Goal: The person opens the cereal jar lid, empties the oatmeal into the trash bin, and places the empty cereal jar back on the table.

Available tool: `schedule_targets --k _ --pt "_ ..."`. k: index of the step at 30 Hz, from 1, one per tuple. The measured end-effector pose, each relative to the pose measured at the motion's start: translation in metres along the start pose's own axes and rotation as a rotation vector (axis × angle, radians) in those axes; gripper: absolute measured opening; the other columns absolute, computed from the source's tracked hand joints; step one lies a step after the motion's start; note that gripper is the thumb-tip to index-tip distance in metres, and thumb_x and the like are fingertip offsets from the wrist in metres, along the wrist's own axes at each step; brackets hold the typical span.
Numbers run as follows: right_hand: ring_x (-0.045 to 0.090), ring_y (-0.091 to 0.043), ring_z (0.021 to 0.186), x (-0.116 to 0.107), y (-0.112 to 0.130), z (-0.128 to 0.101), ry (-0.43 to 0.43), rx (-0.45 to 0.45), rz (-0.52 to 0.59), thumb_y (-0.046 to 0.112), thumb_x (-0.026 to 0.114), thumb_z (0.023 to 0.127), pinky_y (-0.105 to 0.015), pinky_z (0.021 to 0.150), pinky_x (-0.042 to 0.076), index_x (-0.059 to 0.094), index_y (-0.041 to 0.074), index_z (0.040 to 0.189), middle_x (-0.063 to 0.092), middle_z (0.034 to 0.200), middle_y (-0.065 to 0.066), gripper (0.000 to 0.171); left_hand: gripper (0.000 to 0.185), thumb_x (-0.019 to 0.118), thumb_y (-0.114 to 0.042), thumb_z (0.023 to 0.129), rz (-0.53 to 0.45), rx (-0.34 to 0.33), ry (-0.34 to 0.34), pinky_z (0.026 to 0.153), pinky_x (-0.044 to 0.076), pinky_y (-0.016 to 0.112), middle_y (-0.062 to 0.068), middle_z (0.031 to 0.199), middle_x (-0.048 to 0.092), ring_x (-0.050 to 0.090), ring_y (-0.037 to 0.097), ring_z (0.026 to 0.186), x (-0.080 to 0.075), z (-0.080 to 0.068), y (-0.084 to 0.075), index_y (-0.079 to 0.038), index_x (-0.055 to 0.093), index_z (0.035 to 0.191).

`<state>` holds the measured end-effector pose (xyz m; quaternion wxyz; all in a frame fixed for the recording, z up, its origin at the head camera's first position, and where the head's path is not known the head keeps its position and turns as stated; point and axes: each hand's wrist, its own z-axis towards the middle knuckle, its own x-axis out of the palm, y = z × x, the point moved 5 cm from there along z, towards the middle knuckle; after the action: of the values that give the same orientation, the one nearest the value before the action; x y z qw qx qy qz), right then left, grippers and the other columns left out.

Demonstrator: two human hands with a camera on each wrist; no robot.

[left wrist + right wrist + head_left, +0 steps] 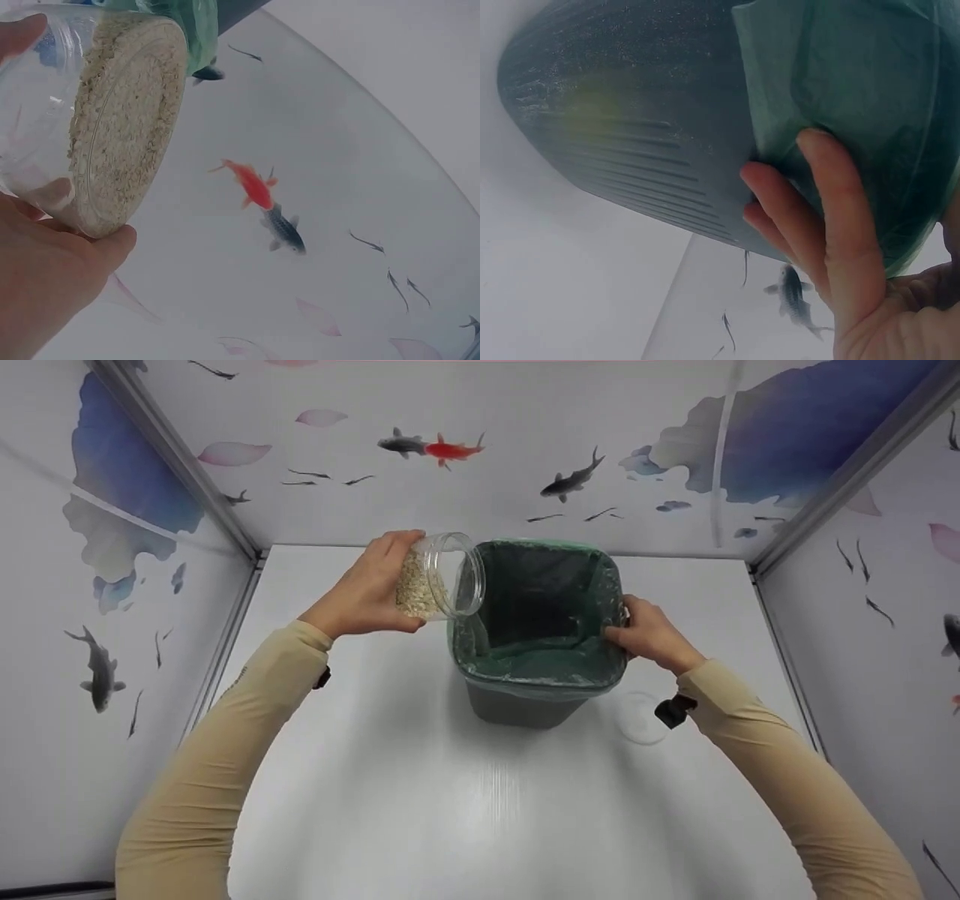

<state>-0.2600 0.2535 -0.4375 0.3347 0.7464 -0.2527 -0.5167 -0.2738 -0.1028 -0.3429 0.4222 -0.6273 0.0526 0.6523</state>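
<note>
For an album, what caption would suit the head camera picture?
Left hand tips a clear jar of grain over a lined bin while the right hand grips its rim.

Staged recording booth, not a home: white desk [420, 810] boxed in by three panel walls [525, 472] printed with koi and lotus art, aluminium corner posts [180, 457] at the joins, even diffuse lighting.

A clear plastic jar [442, 576], lidless and partly filled with pale grain, lies tipped on its side with its mouth over the left rim of the bin [525, 709]. The grey bin stands upright on the desk [420, 795], lined with a green bag [540, 664].
</note>
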Motion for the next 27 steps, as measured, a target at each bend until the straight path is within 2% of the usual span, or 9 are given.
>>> schedule_targets --k 4,13,22,27 --pt "0.061 -0.027 0.079 0.001 0.002 0.000 0.000 -0.005 -0.003 0.008 0.056 0.090 -0.027 0.056 0.053 0.037 -0.016 0.133 0.052 0.117 -0.033 0.053 0.101 0.085 -0.022 0.061 0.031 0.019 0.017 0.104 0.032 0.047 0.022 0.137 0.039 0.036 0.036 0.125 -0.003 0.004 -0.005 0.003 0.031 0.142" --pt "0.062 -0.029 0.080 0.006 0.006 0.003 0.016 -0.001 -0.009 0.010 0.057 0.090 -0.030 0.058 0.054 0.037 -0.016 0.132 0.052 0.117 -0.033 0.053 0.097 0.084 -0.023 0.060 0.135 0.041 0.112 0.106 0.033 0.045 0.019 0.134 0.041 0.036 0.034 0.125 -0.002 0.014 -0.014 0.002 0.035 0.140" --pt "0.062 -0.031 0.080 0.005 0.003 0.004 0.001 -0.004 -0.026 0.009 0.057 0.090 -0.029 0.056 0.054 0.039 -0.016 0.131 0.054 0.115 -0.033 0.051 0.099 0.082 -0.022 0.060 0.171 0.060 0.146 0.109 0.028 0.042 0.021 0.137 0.039 0.033 0.036 0.129 0.002 0.020 -0.019 0.005 0.032 0.141" --pt "0.063 -0.032 0.083 0.006 0.002 0.005 0.005 -0.007 -0.022 0.011 0.057 0.090 -0.030 0.057 0.055 0.039 -0.015 0.132 0.054 0.117 -0.034 0.053 0.099 0.083 -0.020 0.061 0.201 0.047 0.160 0.110 0.027 0.042 0.022 0.139 0.037 0.032 0.036 0.131 0.004 0.021 -0.021 0.004 0.031 0.142"
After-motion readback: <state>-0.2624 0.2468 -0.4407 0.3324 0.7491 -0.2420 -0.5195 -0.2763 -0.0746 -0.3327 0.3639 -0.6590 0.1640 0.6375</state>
